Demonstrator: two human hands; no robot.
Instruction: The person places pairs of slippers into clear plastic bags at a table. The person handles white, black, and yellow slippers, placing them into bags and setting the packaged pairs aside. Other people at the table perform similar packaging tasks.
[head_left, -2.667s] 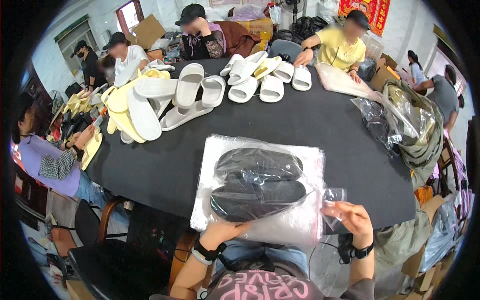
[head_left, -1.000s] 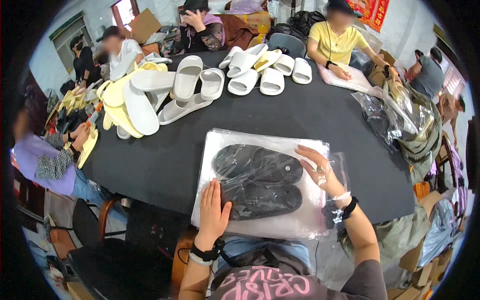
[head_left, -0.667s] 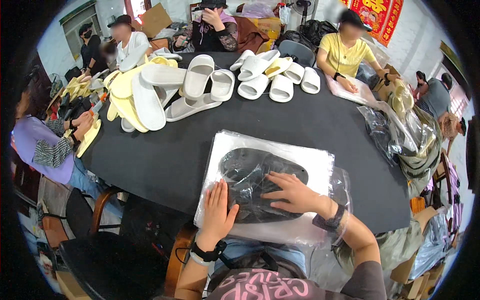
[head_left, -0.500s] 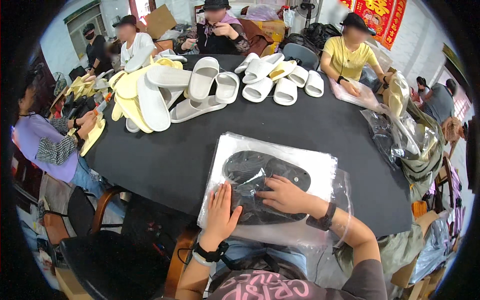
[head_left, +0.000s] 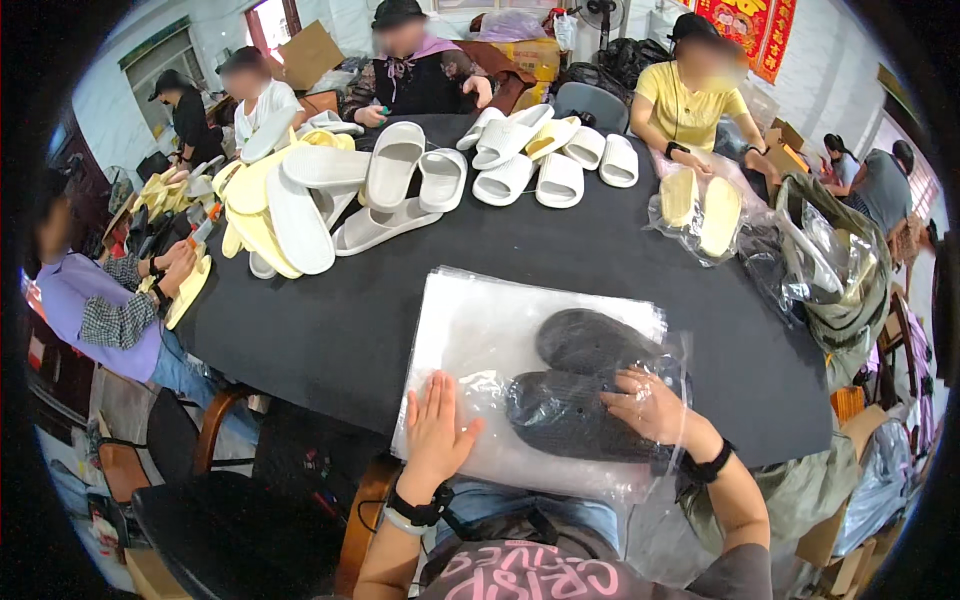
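Observation:
A pair of dark grey slippers (head_left: 570,415) lies side by side on a stack of clear plastic bags (head_left: 450,320) in front of me, partly covered by shiny clear film. My left hand (head_left: 437,425) rests flat on the left part of the stack, fingers stretched out, with no slipper under it. At the slippers' right end, my right hand (head_left: 645,405) has its fingers curled over the near slipper. Film seems to lie over this hand, and its thumb is hard to see.
Grey and yellow slippers (head_left: 305,215) are heaped at the table's far left, with white slippers (head_left: 510,135) beside them. Bagged yellow slippers (head_left: 720,215) lie before a co-worker in yellow (head_left: 690,100). A green sack (head_left: 850,320) bulges at the right edge; other people sit around the table.
The dark slippers and my right hand have slid to the right across the bags. My left hand stays almost in place. Bagged yellow slippers now lie on the table before the co-worker in yellow.

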